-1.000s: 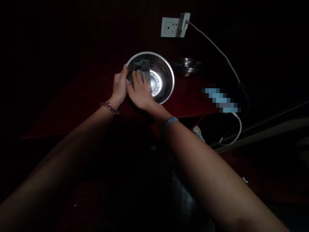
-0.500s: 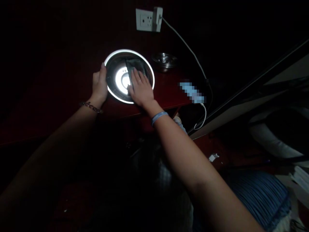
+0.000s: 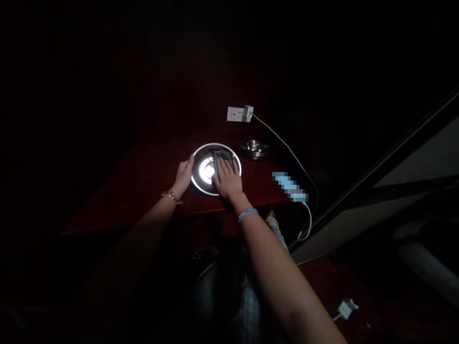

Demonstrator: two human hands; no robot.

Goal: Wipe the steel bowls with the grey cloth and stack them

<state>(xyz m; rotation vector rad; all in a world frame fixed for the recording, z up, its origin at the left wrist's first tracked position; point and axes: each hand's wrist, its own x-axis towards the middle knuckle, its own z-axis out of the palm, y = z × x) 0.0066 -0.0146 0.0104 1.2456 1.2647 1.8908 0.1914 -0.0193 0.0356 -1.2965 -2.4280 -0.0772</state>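
A round, shiny metal basin point(image 3: 205, 170) sits on the dark red table. My left hand point(image 3: 183, 175) is closed on its left rim, thumb near the top edge. Inside the basin, toward the right, lies a dark grey-green cloth point(image 3: 224, 155). My right hand point(image 3: 230, 182) presses flat on that cloth with its fingers stretched out, hiding part of it and of the right rim. A bright reflection covers the basin's bottom.
Small metal bowls point(image 3: 254, 149), seemingly stacked, stand right of the basin. A charger point(image 3: 248, 112) is plugged into the wall socket point(image 3: 234, 114); its white cable runs down the right side. A blurred-out light-blue object point(image 3: 289, 186) lies at the red table's point(image 3: 143, 191) right end.
The view has tilted up and pulled back, so basin, hands and socket appear smaller and lower. My left hand stays on the rim and my right hand on the cloth.
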